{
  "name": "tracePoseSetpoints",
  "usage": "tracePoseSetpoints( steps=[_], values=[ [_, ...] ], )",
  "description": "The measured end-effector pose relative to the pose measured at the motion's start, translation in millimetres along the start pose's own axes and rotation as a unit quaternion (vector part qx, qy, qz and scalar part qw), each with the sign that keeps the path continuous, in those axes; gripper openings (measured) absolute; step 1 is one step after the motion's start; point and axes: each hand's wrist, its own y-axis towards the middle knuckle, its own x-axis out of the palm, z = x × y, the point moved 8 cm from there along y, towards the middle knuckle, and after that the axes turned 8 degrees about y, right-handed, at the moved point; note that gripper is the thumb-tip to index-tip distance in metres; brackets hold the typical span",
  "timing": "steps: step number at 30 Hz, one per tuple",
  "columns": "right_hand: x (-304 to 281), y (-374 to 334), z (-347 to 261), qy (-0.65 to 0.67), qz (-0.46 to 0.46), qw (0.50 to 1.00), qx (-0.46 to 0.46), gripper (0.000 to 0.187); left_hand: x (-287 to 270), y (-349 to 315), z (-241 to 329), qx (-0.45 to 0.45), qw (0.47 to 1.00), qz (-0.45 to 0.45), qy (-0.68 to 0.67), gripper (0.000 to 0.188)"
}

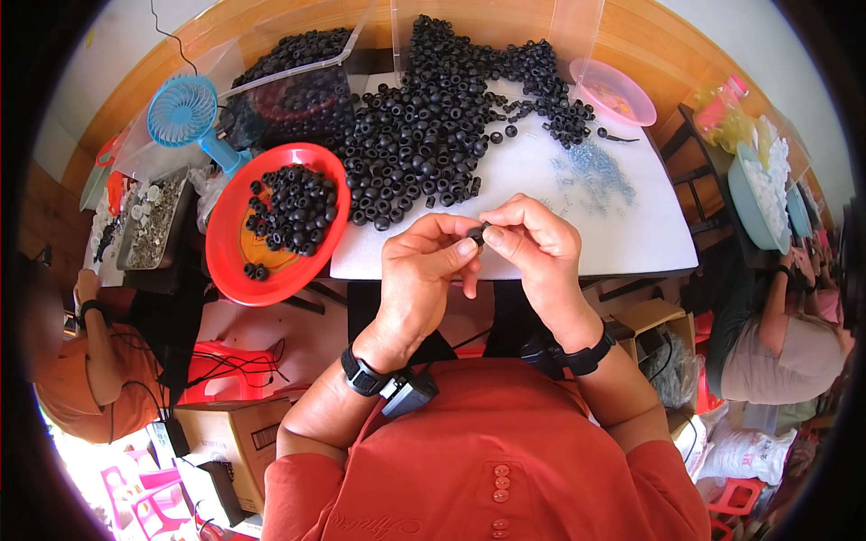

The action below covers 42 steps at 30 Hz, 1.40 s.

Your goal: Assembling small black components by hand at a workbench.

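White tabletop [631, 242], blk piece [476, 235], btwn L fingertips [465, 246] & R fingertips [495, 236]

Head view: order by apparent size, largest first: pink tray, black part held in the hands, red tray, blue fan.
1. Red tray
2. Blue fan and pink tray: too close to rank, their shapes differ
3. Black part, clearly smallest, though partly covered by fingertips

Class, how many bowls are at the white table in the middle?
2: a red bowl at the left edge of the table and a pink bowl near its far right corner. Heaped black beads may hide others.
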Motion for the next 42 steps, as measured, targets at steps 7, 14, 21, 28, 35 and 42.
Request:
tracePoseSetpoints(
  steps=[7, 14, 21, 28, 35, 42],
  values=[
    [-1.2, 3.5, 11.6, 0.063, 0.002, 0.993, 0.100, 0.007, -2.7, -1.1, -1.6, 0.020, 1.000, 0.008, 0.001, 0.014],
    [-1.0, 2.6, 3.3, -0.032, -0.017, 0.999, -0.007, 0.005, 0.3, 0.8, 0.2, 0.011, 1.000, 0.004, -0.006, 0.012],
    [3.6, 4.3, -3.4, -0.053, -0.030, 0.997, -0.052, 0.007, -1.9, 1.3, -1.2, -0.001, 0.999, 0.006, -0.031, 0.012],
    [11.2, 0.3, -23.3, -0.186, -0.032, 0.974, -0.122, 0.007, -1.4, -0.3, -1.2, 0.007, 1.000, 0.016, -0.023, 0.013],
    [21.7, -1.8, -37.8, -0.348, -0.045, 0.913, -0.208, 0.019, 0.0, -0.4, -1.7, 0.011, 1.000, 0.019, -0.012, 0.013],
    [23.9, -1.0, -34.8, -0.399, -0.022, 0.887, -0.232, 0.016, 0.1, -1.5, -3.2, 0.021, 0.999, 0.038, 0.010, 0.011]
  ],
)
